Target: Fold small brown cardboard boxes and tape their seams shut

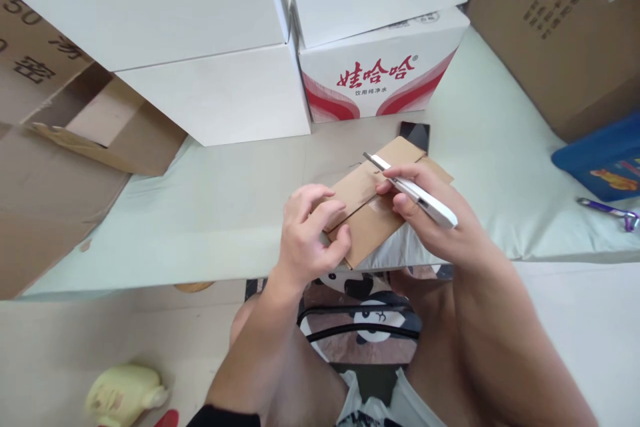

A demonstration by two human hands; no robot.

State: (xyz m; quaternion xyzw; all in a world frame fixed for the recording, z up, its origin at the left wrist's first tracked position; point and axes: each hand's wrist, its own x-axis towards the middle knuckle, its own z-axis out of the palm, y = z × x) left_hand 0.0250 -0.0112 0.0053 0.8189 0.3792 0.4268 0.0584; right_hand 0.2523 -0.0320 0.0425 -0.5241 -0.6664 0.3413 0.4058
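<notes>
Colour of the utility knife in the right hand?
White utility knife, over the cardboard box; head view.

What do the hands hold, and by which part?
Right hand grips a white utility knife by its handle; left hand holds the cardboard box at its near end.

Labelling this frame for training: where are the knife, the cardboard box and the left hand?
knife (429,203), head view, white handle
cardboard box (375,223), head view, near flap
left hand (305,237), head view, back of hand
</notes>
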